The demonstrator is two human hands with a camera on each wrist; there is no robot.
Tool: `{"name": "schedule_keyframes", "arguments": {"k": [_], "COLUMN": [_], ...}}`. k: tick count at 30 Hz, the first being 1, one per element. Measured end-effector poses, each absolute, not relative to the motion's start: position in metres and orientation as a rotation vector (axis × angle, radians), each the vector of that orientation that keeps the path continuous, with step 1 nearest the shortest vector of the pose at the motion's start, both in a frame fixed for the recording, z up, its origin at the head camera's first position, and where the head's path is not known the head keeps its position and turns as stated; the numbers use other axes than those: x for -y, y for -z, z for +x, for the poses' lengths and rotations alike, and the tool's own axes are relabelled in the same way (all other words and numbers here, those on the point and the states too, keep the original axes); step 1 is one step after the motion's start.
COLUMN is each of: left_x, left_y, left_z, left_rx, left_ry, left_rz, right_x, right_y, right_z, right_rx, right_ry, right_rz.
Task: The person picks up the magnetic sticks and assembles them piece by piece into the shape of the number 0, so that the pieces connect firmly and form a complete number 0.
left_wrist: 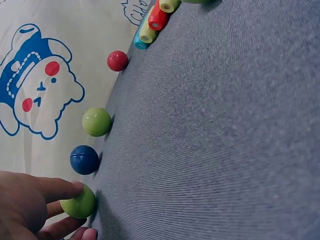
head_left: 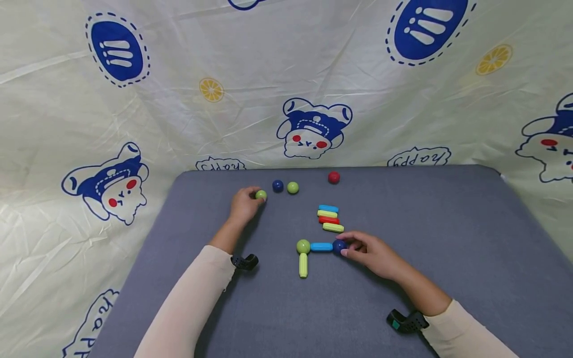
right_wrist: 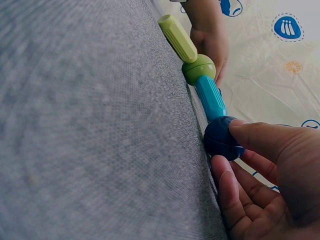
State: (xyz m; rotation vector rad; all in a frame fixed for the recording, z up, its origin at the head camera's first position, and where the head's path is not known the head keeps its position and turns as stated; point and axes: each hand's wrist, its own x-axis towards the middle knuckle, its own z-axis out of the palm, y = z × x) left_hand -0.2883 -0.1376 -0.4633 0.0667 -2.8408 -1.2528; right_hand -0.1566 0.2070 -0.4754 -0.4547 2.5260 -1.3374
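At the far left of the table, my left hand [head_left: 244,205] pinches a green ball [left_wrist: 80,204] between thumb and fingers. My right hand [head_left: 375,255] holds a dark blue ball [right_wrist: 219,136] by its right side. That ball sits at the right end of a blue rod [head_left: 321,246]. The rod's other end meets another green ball [head_left: 303,246], from which a yellow-green rod [head_left: 303,266] points toward me. Together these joined pieces form a corner lying on the table.
Beside the left hand sit a loose dark blue ball [head_left: 277,186] and a loose green ball [head_left: 293,187]. A red ball [head_left: 334,177] lies near the back edge. Several coloured rods [head_left: 329,220] lie stacked in a row behind the joined pieces. A printed cloth [head_left: 250,129] hangs behind the grey table [head_left: 447,223].
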Motion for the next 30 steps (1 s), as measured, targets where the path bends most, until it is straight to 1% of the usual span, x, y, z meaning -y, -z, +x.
{"name": "schedule_keyframes", "arguments": {"k": [6,11,18,24,30], "left_x": [0.142,0.148,0.149,0.141,0.135], "left_y": [0.464,0.464,0.459,0.457,0.458], "left_z": [-0.28,-0.267,-0.239,-0.213,-0.189], "left_rx": [2.852,2.878,2.947,3.01,3.012], "left_ry": [1.316,1.402,1.419,1.334,1.367], "left_rz": [0.055,0.056,0.004,-0.116,-0.188], "right_x": [-0.207,-0.206,-0.205,-0.205,-0.206], "right_y": [0.477,0.48,0.479,0.479,0.478], "right_z": [-0.157,-0.157,-0.157,-0.158,-0.159], "right_rx": [-2.53,-2.543,-2.539,-2.55,-2.549], "right_ry": [1.333,1.32,1.31,1.289,1.278], "right_rz": [-0.455,-0.437,-0.438,-0.421,-0.422]}}
